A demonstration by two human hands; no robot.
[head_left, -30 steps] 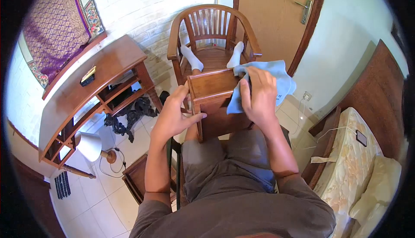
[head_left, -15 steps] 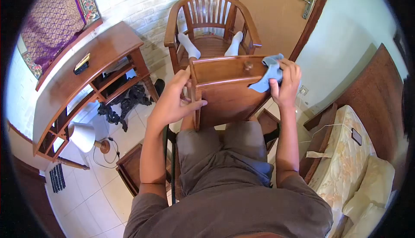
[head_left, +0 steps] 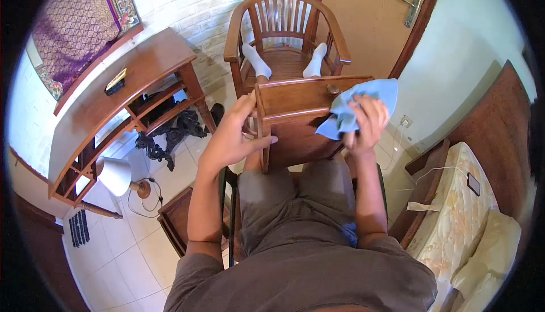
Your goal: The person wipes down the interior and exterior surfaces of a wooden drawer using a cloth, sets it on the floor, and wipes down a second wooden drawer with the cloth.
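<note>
A brown wooden drawer [head_left: 301, 144] stands tilted above my lap, its panel with a round knob [head_left: 333, 89] facing up. My left hand [head_left: 231, 133] grips the drawer's left edge, thumb on the near side and fingers curled behind. In my right hand [head_left: 368, 123] is a light blue cloth [head_left: 381, 92], bunched under the fingers against the drawer's right end beside the knob. Part of the cloth spreads out past my fingertips, and it covers the drawer's right corner.
My socked feet rest on a wooden armchair [head_left: 286, 34] ahead. At left stands a wooden desk [head_left: 145, 65], with a lamp [head_left: 116, 177] on the tiled floor. Another drawer [head_left: 177, 213] lies by my left side. A mattress [head_left: 454, 198] with a phone [head_left: 473, 184] is at right.
My right hand has moved down and slightly left with the cloth, which is now spread wider over the drawer's right end. My left hand keeps its grip on the drawer.
</note>
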